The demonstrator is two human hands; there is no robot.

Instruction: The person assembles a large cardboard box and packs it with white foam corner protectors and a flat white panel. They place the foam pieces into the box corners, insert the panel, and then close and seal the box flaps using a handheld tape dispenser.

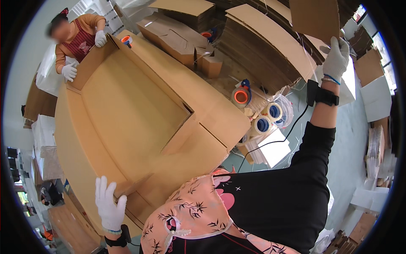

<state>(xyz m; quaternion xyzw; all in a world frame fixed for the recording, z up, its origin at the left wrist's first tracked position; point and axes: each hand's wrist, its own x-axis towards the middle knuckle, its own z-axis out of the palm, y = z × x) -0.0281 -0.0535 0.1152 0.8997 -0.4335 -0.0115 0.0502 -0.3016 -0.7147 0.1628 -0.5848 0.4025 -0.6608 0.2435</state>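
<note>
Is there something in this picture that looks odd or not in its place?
One thing: a thin black cable hangs loosely from the black wrist device below the white-gloved right hand, crossing in view a stack of white flat sheets. It might snag. I see no clear spill or damage.

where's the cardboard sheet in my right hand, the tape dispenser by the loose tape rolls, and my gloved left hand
Cardboard sheet (315,19): head view, middle of its flat face.
Tape dispenser (241,97): head view, its orange hub.
Gloved left hand (111,208): head view, middle of the white glove.
</note>
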